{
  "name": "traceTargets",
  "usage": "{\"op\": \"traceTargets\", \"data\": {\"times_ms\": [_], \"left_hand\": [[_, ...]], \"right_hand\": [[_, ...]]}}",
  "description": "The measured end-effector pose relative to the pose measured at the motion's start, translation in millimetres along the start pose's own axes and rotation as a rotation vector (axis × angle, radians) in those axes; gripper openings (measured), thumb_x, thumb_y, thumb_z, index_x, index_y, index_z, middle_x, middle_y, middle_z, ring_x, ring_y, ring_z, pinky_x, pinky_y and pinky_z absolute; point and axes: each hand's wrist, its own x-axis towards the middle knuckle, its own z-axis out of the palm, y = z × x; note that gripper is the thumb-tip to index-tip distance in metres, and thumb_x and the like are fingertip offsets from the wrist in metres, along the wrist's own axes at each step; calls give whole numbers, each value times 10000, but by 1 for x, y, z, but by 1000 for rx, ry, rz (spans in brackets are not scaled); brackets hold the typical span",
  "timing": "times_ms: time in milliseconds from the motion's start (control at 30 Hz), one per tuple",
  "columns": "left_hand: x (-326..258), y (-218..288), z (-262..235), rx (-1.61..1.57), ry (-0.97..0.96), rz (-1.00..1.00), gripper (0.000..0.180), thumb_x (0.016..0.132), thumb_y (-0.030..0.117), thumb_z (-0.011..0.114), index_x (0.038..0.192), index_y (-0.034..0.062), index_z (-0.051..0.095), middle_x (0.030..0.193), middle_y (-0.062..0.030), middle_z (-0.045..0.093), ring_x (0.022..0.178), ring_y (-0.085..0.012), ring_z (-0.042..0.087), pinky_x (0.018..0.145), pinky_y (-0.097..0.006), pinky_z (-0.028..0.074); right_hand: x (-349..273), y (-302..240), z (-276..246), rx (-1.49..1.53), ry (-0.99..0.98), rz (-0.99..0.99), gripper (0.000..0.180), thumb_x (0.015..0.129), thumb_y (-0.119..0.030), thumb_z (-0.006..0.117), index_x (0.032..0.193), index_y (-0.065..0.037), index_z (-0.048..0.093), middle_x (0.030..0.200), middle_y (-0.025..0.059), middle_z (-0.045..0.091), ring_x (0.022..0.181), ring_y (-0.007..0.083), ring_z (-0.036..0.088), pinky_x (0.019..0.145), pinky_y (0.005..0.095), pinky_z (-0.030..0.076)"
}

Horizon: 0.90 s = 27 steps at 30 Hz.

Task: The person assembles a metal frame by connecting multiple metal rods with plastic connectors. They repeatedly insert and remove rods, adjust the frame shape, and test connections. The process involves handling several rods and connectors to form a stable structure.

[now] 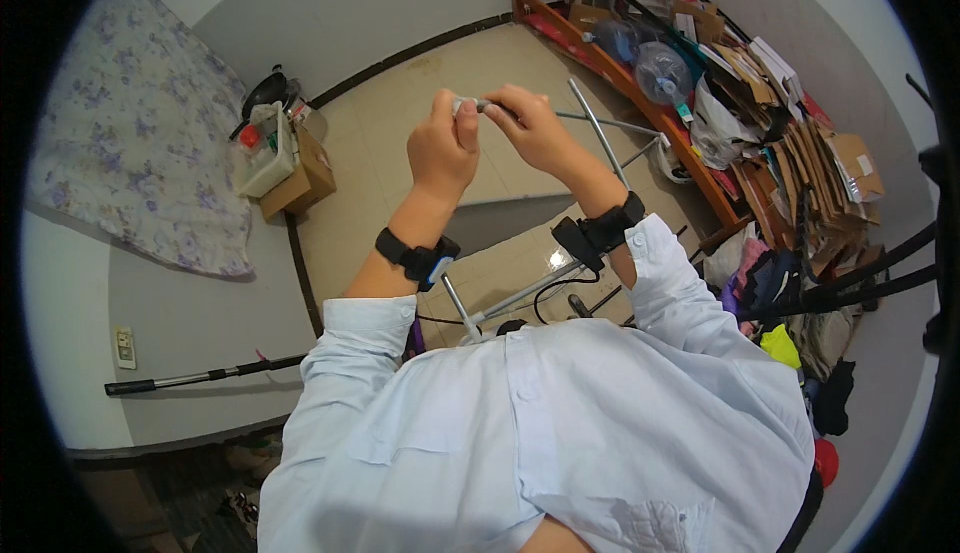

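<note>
My left hand (443, 151) and my right hand (532, 135) are raised close together in front of me, both closed. Between their fingertips runs a thin grey rod-like piece (483, 107), with a whitish end at the left thumb and a darker part by the right fingers. Most of it is hidden by the fingers, so its kind cannot be made out. Beyond and below the hands, a frame of grey metal tubes (596, 125) stands above the tiled floor. A flat grey panel (515, 215) shows between my forearms.
Cardboard boxes (315, 168) with a white bin (278, 175) stand by the left wall, near a floral curtain (140, 133). Along the right, a wooden bed frame (655, 113) carries flattened cardboard (815, 168) and large plastic bottles (662, 73). A black-handled pole (210, 375) leans at lower left.
</note>
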Motion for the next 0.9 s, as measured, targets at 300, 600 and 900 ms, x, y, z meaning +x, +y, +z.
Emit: {"op": "traceTargets", "data": {"times_ms": [300,600,900], "left_hand": [[6,-26,-5,-972,-377,-804,437,917,508,447,743,110,497,589,9,483,466,-81,421,433,-217,299],[-5,-23,-6,-795,-279,-726,404,889,406,562,609,131,461,558,67,372,489,-39,309,452,-206,245],[-11,-26,-9,-733,-117,-709,358,897,326,544,612,126,463,565,75,347,511,-36,297,464,-230,224]], "right_hand": [[6,23,-11,-240,-15,-132,228,858,-208,593,1058,-98,602,851,95,609,825,271,567,785,366,377],[-26,95,-38,143,58,813,532,827,-240,619,1291,-67,424,1048,204,585,1025,328,530,838,414,444],[-24,113,-10,-631,154,321,481,784,-218,627,1220,-58,503,1113,162,575,1089,341,496,910,429,407]]}}
